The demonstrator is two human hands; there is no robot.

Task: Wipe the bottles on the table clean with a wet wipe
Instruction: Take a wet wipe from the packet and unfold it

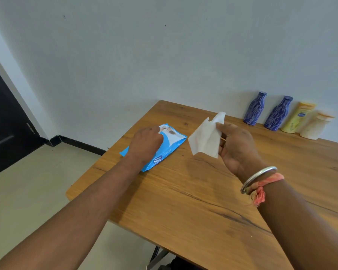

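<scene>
A: Starting nearest, what does the head view show?

B: Two bare forearms reach in from the bottom edge over a wooden table [213,201]. On the right wrist sit a metal bangle [259,177] and a pink-orange thread band [265,185].

A: And the right hand?

B: The right hand [236,147] is raised above the table, palm turned toward the person's left. Thumb and fingers pinch a white wet wipe [205,135], which hangs partly unfolded at the hand's 9 o'clock, its upper corner sticking up past the fingertip. The wipe is off the tabletop.

A: The left hand?

B: The left hand [144,145] lies knuckles up on a blue and white wipes pack [170,145], which lies flat on the table near its left edge. The fingers curl down onto the pack's top; whether they pinch anything there cannot be told, since the hand's back hides them. From the left hand, the wipe lies at 3 o'clock, apart from the pack.

A: Where are the bottles?

B: Farthest off, at about 2 o'clock from the right hand, four stand in a row against the wall [164,55] at the table's back edge. From left to right: a blue patterned bottle [255,109], a second blue bottle [278,114], a yellow lotion bottle [299,117], and a white bottle [315,126] with an orange-tinged top. All are upright, and neither hand touches them.

A: Anything beyond the table?

B: A dark door [6,123] at 9 o'clock and a pale floor [27,191] below it.
</scene>
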